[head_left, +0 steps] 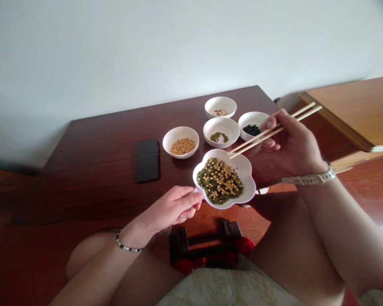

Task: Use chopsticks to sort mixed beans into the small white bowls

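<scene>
Left hand (pixel 178 205): grips scalloped dish (pixel 247 170) of mixed beans (pixel 220 182)
Right hand (pixel 291 142): holds slender pale chopsticks (pixel 247 148)
Far bowls (pixel 218 103): round, white

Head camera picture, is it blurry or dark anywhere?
In the head view, the left end of the table looks dark and smeared; in the same head view, the wall is pale and bright, and the beans in the flower-shaped dish look clearer.
</scene>
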`<state>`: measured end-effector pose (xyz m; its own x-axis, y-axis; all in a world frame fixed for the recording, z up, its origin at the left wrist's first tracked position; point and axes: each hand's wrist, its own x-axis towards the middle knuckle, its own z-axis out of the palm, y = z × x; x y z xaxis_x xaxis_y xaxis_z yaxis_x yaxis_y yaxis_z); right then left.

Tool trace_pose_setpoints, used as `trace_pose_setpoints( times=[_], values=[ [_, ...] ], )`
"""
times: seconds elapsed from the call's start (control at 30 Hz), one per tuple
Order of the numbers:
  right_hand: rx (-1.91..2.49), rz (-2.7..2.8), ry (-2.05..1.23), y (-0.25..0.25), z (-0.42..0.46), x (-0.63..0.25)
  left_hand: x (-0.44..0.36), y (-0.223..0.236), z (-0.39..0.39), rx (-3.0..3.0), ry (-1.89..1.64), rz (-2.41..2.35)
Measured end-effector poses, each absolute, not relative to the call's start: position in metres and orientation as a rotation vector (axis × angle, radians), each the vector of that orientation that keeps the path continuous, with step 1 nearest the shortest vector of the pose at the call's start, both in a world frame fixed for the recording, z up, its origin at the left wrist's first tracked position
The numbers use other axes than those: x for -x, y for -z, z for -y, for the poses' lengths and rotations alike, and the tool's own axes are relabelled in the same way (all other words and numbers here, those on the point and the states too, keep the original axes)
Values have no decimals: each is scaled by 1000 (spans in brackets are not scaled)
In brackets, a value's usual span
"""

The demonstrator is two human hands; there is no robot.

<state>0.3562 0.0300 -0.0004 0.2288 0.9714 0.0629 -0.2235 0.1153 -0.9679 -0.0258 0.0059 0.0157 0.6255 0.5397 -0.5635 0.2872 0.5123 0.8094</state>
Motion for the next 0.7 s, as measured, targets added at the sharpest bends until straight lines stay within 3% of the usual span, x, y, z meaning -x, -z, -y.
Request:
trace_pose_setpoints(
  times=[0.7],
  values=[
    [1204, 1196, -1391, -3, -16, -333, 18, -24, -9, -1103, -177, -977]
  ],
)
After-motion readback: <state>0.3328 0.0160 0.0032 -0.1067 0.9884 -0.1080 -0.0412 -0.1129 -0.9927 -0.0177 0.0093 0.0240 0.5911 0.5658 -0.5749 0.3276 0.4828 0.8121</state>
